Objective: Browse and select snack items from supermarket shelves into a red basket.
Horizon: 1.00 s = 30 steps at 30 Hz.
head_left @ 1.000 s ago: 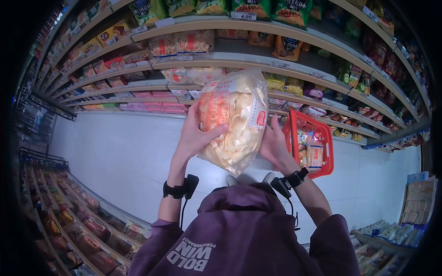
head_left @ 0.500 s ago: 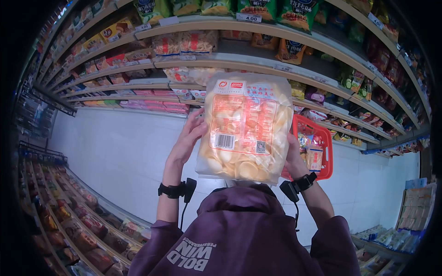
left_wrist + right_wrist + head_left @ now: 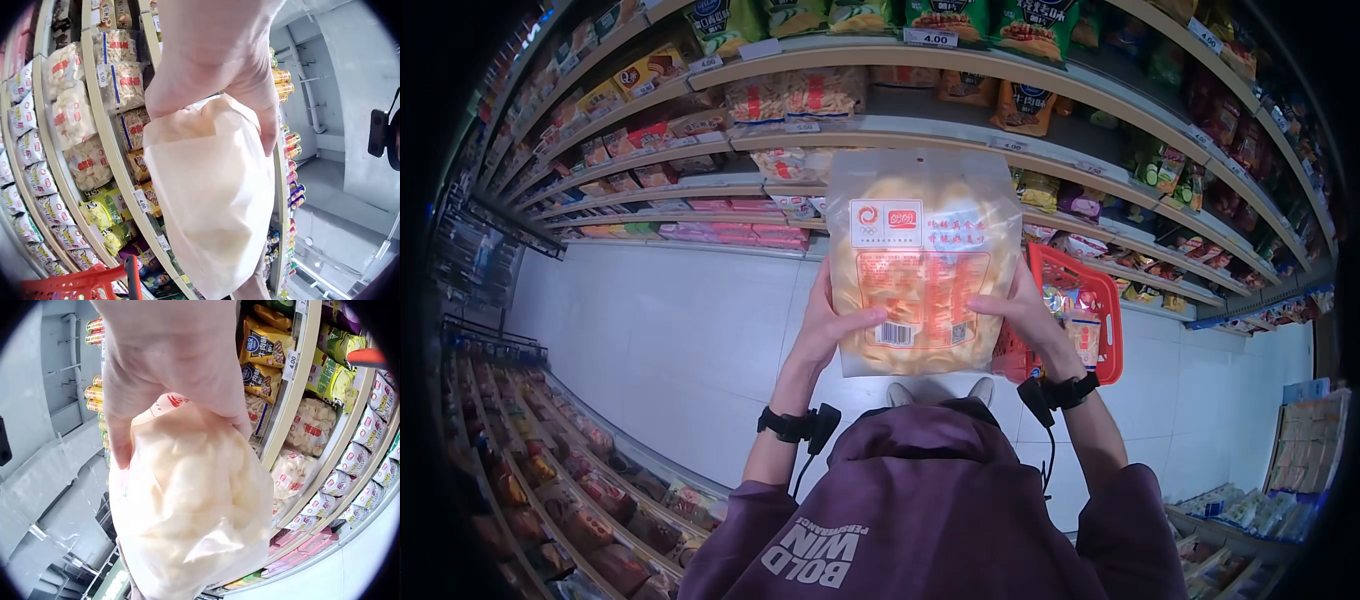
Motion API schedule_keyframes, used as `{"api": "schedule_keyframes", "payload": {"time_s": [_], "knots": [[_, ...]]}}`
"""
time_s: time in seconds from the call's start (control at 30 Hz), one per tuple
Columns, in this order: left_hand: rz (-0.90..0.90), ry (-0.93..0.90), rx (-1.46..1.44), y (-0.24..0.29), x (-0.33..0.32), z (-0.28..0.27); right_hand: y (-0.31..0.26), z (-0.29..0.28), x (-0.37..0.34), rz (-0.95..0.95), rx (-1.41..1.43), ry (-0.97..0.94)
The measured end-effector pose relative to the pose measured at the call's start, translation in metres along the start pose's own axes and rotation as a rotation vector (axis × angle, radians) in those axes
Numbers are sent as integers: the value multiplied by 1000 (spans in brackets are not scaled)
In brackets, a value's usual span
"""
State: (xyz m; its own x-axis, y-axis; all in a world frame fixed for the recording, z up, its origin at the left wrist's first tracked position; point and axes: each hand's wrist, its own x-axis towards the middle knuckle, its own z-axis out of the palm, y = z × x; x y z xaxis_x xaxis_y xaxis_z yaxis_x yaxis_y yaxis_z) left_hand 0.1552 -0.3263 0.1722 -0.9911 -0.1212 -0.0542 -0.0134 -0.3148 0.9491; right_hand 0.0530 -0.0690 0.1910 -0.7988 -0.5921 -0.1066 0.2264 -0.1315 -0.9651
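A large clear snack bag (image 3: 925,260) with red print and a barcode is held upright in front of the chest in the head view. The left hand (image 3: 832,318) grips its left side and the right hand (image 3: 1022,310) its right side, both thumbs lying across the printed panel. In the left wrist view the left hand (image 3: 212,62) curls over one side of the pale bag (image 3: 212,194). The right wrist view has the right hand (image 3: 175,369) round the other side of the bag (image 3: 194,494). The fingers behind the bag are hidden in the head view.
A red basket (image 3: 1110,320) with several packets in it is at the right, partly behind the right hand. Stocked shelves (image 3: 880,136) curve across the front, with more shelves at the lower left. Pale floor (image 3: 660,310) lies between them.
The bag has turned so its printed panel with the barcode faces the wearer. Both thumbs have come onto this panel, and the left hand, beside the bag half a second ago, now grips it.
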Motion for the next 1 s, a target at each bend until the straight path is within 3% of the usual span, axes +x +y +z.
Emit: {"api": "schedule_keyframes", "payload": {"time_s": [0.2,0.43,0.6,0.7,0.8,0.9,1.0], "knots": [[10,-83,37,1,-7,-3,2,0,-7,-76,-26,-18],[-171,-29,-129,4,-5,8,1,14,-1,84,127,108],[-193,-17,-158,-8,-8,5,16,9,3,120,160,131],[-166,34,-144,-17,-8,0,22,10,3,69,-99,157],[-108,135,-17,-24,-7,0,24,10,-2,-204,-863,297],[10,178,198,-24,-11,15,25,23,-8,-138,-723,63],[81,75,327,-26,-18,29,41,31,-11,59,-292,33]]}}
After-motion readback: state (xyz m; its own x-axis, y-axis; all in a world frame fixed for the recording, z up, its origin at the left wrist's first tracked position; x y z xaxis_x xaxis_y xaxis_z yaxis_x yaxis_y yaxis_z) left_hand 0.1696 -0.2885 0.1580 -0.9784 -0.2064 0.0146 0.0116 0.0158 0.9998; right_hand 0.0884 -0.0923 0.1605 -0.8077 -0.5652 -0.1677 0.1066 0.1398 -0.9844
